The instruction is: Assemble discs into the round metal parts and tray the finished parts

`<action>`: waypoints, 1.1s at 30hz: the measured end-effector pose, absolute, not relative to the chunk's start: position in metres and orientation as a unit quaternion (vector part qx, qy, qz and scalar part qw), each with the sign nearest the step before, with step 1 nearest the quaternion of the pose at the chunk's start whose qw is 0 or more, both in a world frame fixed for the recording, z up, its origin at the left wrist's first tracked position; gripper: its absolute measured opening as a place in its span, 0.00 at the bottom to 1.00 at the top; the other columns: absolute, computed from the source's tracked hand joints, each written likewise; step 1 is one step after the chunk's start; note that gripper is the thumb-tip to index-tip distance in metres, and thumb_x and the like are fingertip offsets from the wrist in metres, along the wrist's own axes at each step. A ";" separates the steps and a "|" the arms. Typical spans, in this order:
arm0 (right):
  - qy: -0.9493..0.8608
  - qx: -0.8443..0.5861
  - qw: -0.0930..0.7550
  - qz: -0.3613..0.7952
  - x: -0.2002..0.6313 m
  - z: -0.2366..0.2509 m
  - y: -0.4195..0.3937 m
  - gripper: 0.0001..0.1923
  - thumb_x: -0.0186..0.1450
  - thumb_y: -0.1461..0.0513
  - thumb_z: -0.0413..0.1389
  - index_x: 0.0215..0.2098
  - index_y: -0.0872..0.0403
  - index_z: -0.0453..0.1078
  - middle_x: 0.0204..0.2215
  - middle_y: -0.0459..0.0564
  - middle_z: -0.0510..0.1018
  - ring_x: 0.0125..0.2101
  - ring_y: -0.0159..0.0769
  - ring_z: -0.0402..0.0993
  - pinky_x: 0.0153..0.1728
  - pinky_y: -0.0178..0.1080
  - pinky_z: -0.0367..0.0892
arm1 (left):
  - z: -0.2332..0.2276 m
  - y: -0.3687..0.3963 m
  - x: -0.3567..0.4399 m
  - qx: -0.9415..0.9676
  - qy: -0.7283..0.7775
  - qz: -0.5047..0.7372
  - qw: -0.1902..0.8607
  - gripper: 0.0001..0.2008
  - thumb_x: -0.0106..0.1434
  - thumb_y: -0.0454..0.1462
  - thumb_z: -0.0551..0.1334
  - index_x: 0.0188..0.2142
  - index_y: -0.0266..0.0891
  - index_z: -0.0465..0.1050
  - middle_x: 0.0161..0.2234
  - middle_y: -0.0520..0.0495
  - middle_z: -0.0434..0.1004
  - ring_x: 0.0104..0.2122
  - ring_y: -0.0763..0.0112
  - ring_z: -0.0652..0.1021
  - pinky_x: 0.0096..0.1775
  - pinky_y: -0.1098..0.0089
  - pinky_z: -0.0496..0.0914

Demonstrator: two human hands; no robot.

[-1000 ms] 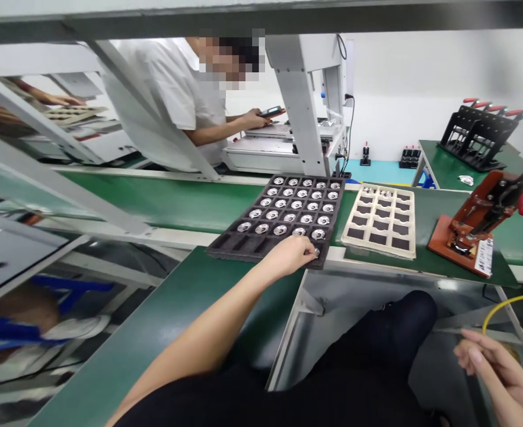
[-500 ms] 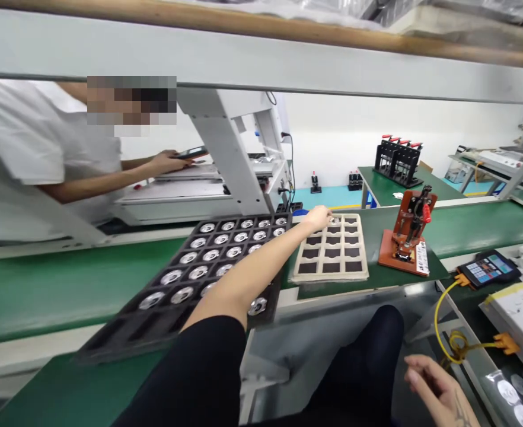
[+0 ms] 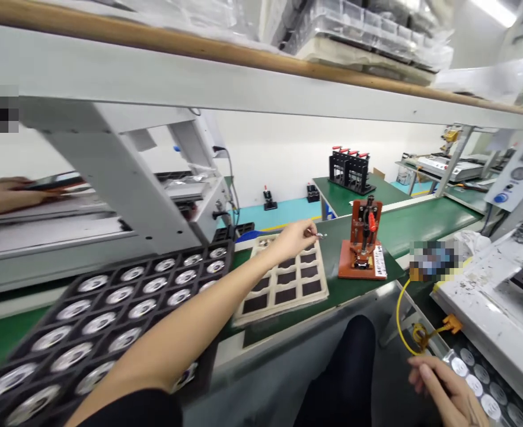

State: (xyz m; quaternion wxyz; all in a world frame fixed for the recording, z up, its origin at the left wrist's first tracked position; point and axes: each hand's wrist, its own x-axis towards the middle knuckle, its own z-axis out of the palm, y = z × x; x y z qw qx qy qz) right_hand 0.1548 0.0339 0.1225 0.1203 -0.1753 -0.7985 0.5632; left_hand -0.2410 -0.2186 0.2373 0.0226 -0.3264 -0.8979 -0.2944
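Observation:
My left hand (image 3: 300,236) is closed in a pinch on a small shiny metal part (image 3: 322,236), held over the far right corner of a cream compartment tray (image 3: 326,295). Dark squares line the tray's pockets, and a shiny piece (image 3: 265,242) lies in a far-left one. To the right of this hand stands a red-brown clamp jig (image 3: 363,243) with a red handle. My right hand (image 3: 449,388) hangs low at the right, fingers loosely curled and apart, with nothing visible in it. My left forearm partly covers a black tray (image 3: 119,264) of round silvery parts.
A yellow cable (image 3: 399,314) loops above my right hand. White equipment (image 3: 488,314) stands at the right, with round discs (image 3: 474,385) beneath it. A shelf beam (image 3: 244,83) crosses overhead. A co-worker's hand (image 3: 16,194) is at far left.
My view has swung right, so the trays and jig appear further left. My left hand has lifted from the tray's far pocket with the small metal part. The right hand stays low.

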 end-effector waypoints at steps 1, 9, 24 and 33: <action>-0.810 -0.151 0.121 0.553 0.149 0.138 0.036 0.28 0.74 0.38 0.53 0.41 0.48 0.84 0.32 0.52 0.86 0.34 0.43 0.83 0.38 0.38 0.79 | 0.242 -0.205 -0.221 -0.372 -0.875 -0.310 0.024 0.01 0.68 0.33 0.66 0.40 0.39 0.76 0.39 0.48 0.83 0.39 0.66 0.82 0.43 0.67 0.76; -0.790 -0.075 0.309 0.525 0.109 0.226 0.041 0.27 0.69 0.53 0.67 0.64 0.48 0.72 0.46 0.52 0.82 0.37 0.38 0.79 0.37 0.40 0.77 | 0.265 -0.099 -0.086 -0.781 -0.478 -0.331 0.228 0.07 0.78 0.31 0.57 0.47 0.39 0.74 0.44 0.38 0.84 0.44 0.62 0.84 0.46 0.63 0.80; -0.770 -0.239 0.357 0.472 0.188 0.236 0.100 0.20 0.63 0.54 0.70 0.50 0.52 0.77 0.27 0.42 0.75 0.26 0.34 0.71 0.29 0.38 0.70 | 0.264 0.018 -0.025 -0.854 -0.369 -0.337 0.145 0.07 0.78 0.32 0.56 0.51 0.37 0.72 0.46 0.39 0.81 0.45 0.60 0.82 0.47 0.61 0.79; -0.749 -0.380 0.437 0.321 0.251 0.264 0.156 0.23 0.61 0.48 0.70 0.47 0.53 0.76 0.26 0.43 0.72 0.27 0.37 0.70 0.30 0.41 0.69 | 0.289 0.185 -0.053 -0.767 -0.559 -0.282 -0.139 0.32 0.68 0.45 0.67 0.68 0.38 0.67 0.67 0.32 0.71 0.65 0.46 0.73 0.63 0.52 0.71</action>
